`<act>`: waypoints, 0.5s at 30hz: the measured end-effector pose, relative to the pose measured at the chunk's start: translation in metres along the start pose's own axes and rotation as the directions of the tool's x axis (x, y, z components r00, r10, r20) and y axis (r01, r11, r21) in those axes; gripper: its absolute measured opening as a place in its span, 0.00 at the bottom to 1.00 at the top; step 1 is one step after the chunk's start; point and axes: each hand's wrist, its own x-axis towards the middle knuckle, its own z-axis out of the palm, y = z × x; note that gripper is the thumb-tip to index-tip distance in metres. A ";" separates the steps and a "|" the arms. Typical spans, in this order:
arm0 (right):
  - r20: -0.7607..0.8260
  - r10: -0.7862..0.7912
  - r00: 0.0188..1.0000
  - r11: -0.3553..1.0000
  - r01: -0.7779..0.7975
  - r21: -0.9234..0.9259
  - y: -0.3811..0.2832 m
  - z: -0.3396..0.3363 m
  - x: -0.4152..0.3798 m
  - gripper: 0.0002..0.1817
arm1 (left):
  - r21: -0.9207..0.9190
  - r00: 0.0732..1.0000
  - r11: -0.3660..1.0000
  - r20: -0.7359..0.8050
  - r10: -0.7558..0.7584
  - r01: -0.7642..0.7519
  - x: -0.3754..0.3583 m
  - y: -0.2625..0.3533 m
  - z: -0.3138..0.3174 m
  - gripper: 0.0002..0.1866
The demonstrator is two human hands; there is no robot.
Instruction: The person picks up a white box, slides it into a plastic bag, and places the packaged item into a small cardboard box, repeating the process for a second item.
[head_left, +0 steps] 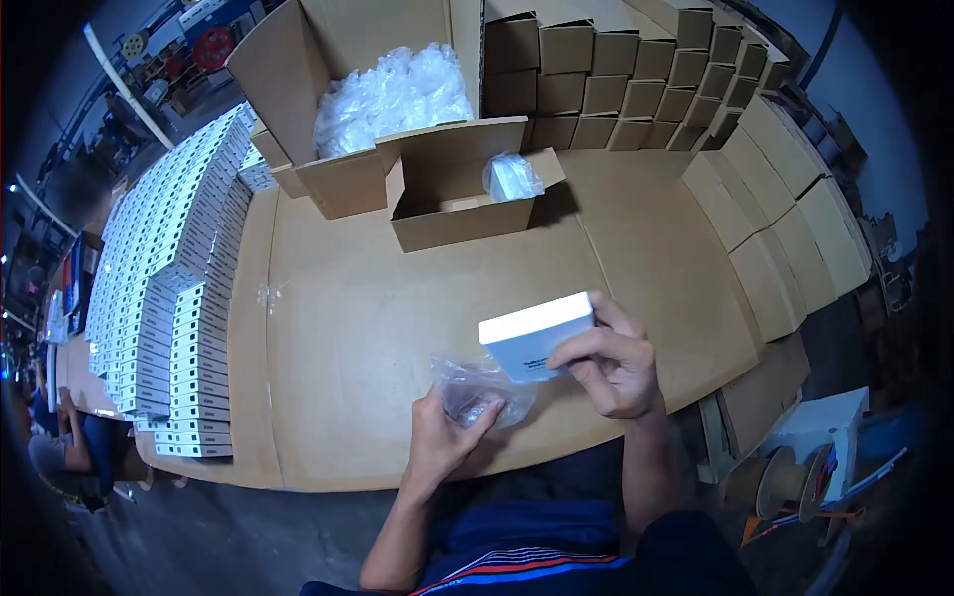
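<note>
The right hand (608, 366) was clamped on a white box (537, 333); at its eight o'clock, the left hand (447, 427) pinched what looked like a clear plastic bag (477, 387) above the tabletop (378, 328).

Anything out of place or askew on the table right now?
Only a scrap of clear plastic lying loose on the table beside the stacked white boxes. Otherwise nothing stands out.

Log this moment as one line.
left hand: holds plastic bag | right hand: holds white box at bag mouth | table
</note>
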 end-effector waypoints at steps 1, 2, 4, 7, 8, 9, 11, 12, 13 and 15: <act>0.023 0.006 1.000 1.000 -0.006 -0.003 0.001 0.002 0.001 0.15 | -0.011 1.000 1.000 0.006 0.005 -0.005 0.000 0.000 0.001 0.22; 0.045 0.013 0.999 1.000 -0.012 -0.005 0.002 0.005 0.002 0.15 | -0.022 1.000 1.000 0.011 0.010 -0.009 -0.001 -0.001 0.001 0.22; 0.105 -0.011 0.994 1.000 0.013 -0.018 0.011 0.007 0.004 0.13 | -0.027 1.000 1.000 0.028 0.009 -0.008 -0.001 0.001 0.001 0.23; 0.145 0.060 0.988 0.998 -0.061 0.001 0.000 0.016 0.012 0.20 | -0.052 0.999 0.999 0.033 0.003 -0.002 -0.001 0.009 0.000 0.25; 0.197 0.088 0.976 0.996 -0.088 -0.006 0.002 0.019 0.010 0.30 | -0.087 1.000 0.996 0.017 0.007 -0.005 -0.002 0.008 0.002 0.25; 0.190 0.114 0.975 0.993 -0.117 0.008 0.006 0.023 0.008 0.30 | -0.121 1.000 0.993 0.000 0.010 -0.010 -0.002 0.007 0.003 0.26; 0.176 0.166 0.970 0.984 -0.175 0.036 0.009 0.034 0.002 0.31 | -0.221 0.999 0.974 0.036 -0.035 0.042 -0.001 0.000 0.002 0.27; 0.222 0.247 0.943 0.965 -0.261 0.036 0.009 0.034 0.001 0.32 | -0.270 0.997 0.960 0.054 -0.057 0.069 -0.001 -0.002 0.001 0.28; 0.186 0.256 0.949 0.953 -0.280 0.115 0.012 0.036 -0.002 0.32 | -0.284 0.995 0.955 0.066 -0.071 0.086 -0.001 -0.002 0.000 0.28; 0.115 0.279 0.953 0.913 -0.300 0.276 0.021 0.043 -0.009 0.31 | -0.308 0.991 0.944 0.090 -0.096 0.120 0.000 -0.001 -0.002 0.28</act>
